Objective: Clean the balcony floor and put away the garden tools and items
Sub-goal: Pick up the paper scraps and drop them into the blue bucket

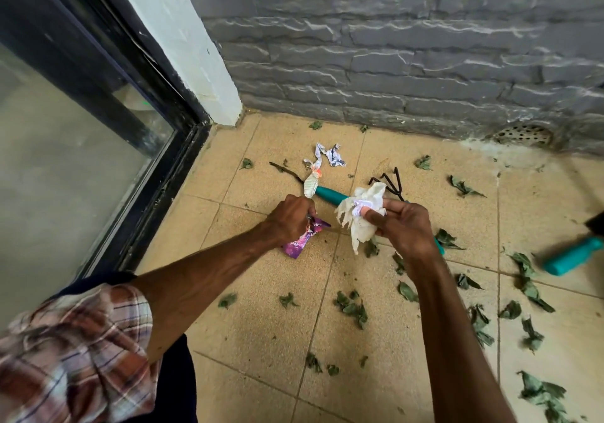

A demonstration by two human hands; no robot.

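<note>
Now my left hand (pixel 291 218) is gripping a crumpled purple wrapper (pixel 305 239), my right hand (pixel 403 228) pinching torn white tissue (pixel 361 216).

I can't see the rake (pixel 330 194) handle's middle: it's behind the right hand (pixel 405 229) & tissue (pixel 362 223). Left hand (pixel 289 218) hides part of the purple wrapper (pixel 302 242). Teal tool (pixel 572 256) at rt edge is blurry & cut off.

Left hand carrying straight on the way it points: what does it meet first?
Probably the twisted paper scrap just beyond the left hand, then the teal tool handle; depth is unclear.
</note>
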